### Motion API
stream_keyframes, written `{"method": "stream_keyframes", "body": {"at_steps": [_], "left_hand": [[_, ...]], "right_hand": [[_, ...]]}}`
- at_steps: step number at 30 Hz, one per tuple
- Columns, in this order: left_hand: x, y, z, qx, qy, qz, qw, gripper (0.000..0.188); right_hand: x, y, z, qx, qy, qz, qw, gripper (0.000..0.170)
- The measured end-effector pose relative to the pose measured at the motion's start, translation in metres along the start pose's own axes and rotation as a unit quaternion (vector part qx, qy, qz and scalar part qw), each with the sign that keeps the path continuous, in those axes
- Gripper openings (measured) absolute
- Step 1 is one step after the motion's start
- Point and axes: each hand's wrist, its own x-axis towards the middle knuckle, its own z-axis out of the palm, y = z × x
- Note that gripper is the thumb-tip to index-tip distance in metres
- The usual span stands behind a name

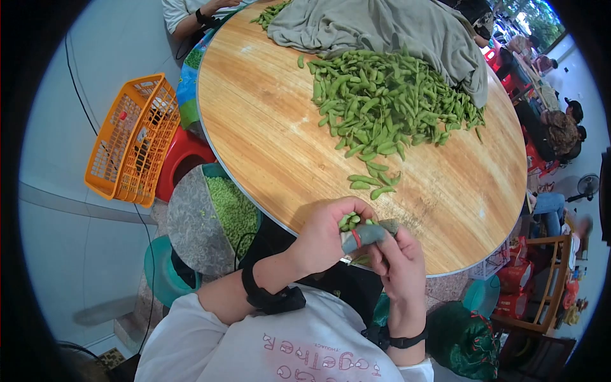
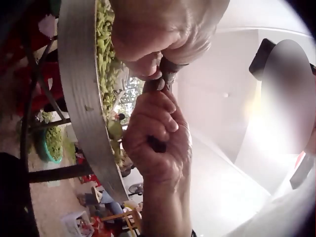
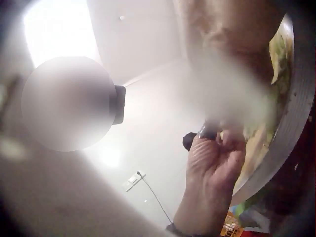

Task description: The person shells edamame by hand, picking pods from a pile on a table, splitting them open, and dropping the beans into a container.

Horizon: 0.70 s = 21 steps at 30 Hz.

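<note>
In the head view, my left hand (image 1: 318,239) curls round several green edamame pods (image 1: 349,221) just over the table's near edge. A grey-blue sleeve (image 1: 372,235), bound with a red band, covers its thumb. My right hand (image 1: 404,258) meets it there, fingers curled, with a dark grey cover (image 1: 389,225) at its fingertips. It pinches an edamame pod against the left thumb; the pod is mostly hidden by the fingers. Both wrist views show the hands close together at the fingertips. A few loose pods (image 1: 372,180) lie in front of the hands.
A large heap of pods (image 1: 388,102) covers the far part of the round wooden table (image 1: 254,134), partly under a grey-green cloth (image 1: 375,28). Left of the table are a container of shelled beans (image 1: 232,210), a red stool (image 1: 184,156) and an orange basket (image 1: 130,140). Another person sits opposite.
</note>
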Motion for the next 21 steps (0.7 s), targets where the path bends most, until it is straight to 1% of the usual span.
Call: {"method": "stream_keyframes", "body": {"at_steps": [2,3,4,5,6,7,8,9,10,11,12,13,15,16,18,19,20,21], "left_hand": [[0.0,0.006,-0.003,-0.002,0.047,0.006,0.999,0.019],[0.001,0.009,-0.007,-0.003,0.048,0.004,0.999,0.019],[0.004,0.012,-0.012,-0.005,0.081,0.0,0.997,0.02],[0.006,0.015,-0.018,-0.007,0.114,-0.005,0.993,0.021],[0.009,0.012,-0.027,-0.007,0.115,-0.005,0.993,0.021],[0.011,0.004,-0.039,-0.067,0.11,0.025,0.991,0.022],[0.011,0.0,-0.046,-0.127,0.104,0.054,0.985,0.023],[0.01,0.002,-0.048,-0.114,0.095,0.047,0.988,0.025],[0.008,0.005,-0.05,-0.114,0.095,0.046,0.988,0.025],[0.006,0.009,-0.051,-0.033,-0.002,0.011,0.999,0.026],[0.005,0.013,-0.052,0.049,-0.1,-0.025,0.993,0.027],[0.005,0.017,-0.05,0.049,-0.1,-0.025,0.993,0.027],[0.001,0.02,-0.046,0.085,-0.067,-0.113,0.988,0.024],[0.002,0.02,-0.047,0.085,-0.065,-0.114,0.988,0.024],[0.006,0.018,-0.05,0.032,0.011,-0.079,0.996,0.024],[0.007,0.015,-0.05,0.04,0.037,-0.084,0.995,0.028],[0.008,0.011,-0.05,0.041,0.036,-0.083,0.995,0.028],[0.01,0.005,-0.048,0.028,0.066,-0.069,0.995,0.03]], "right_hand": [[0.007,-0.003,0.003,0.161,-0.02,0.041,0.986,0.019],[0.011,-0.004,0.0,0.16,-0.02,0.043,0.986,0.019],[0.015,-0.006,-0.005,0.051,-0.019,0.023,0.998,0.018],[0.02,-0.007,-0.008,-0.059,-0.019,0.002,0.998,0.018],[0.028,-0.006,-0.008,-0.059,-0.019,0.003,0.998,0.018],[0.039,-0.005,-0.008,-0.236,0.05,-0.116,0.964,0.017],[0.047,-0.005,-0.008,-0.399,0.116,-0.23,0.88,0.017],[0.048,-0.016,0.003,-0.465,0.128,-0.215,0.849,0.014],[0.053,-0.015,0.007,-0.465,0.127,-0.215,0.849,0.014],[0.058,-0.011,0.01,-0.549,0.107,-0.212,0.802,0.014],[0.061,-0.009,0.012,-0.627,0.086,-0.207,0.746,0.014],[0.06,-0.01,0.014,-0.629,0.078,-0.187,0.751,0.017],[0.06,-0.004,0.013,-0.628,0.079,-0.203,0.747,0.017],[0.06,-0.001,0.013,-0.626,0.082,-0.218,0.744,0.016],[0.061,-0.002,0.014,-0.635,0.077,-0.214,0.738,0.016],[0.061,-0.003,0.014,-0.645,0.074,-0.21,0.731,0.017],[0.06,-0.003,0.014,-0.645,0.076,-0.21,0.731,0.017],[0.059,-0.003,0.016,-0.63,0.087,-0.195,0.746,0.018]]}}
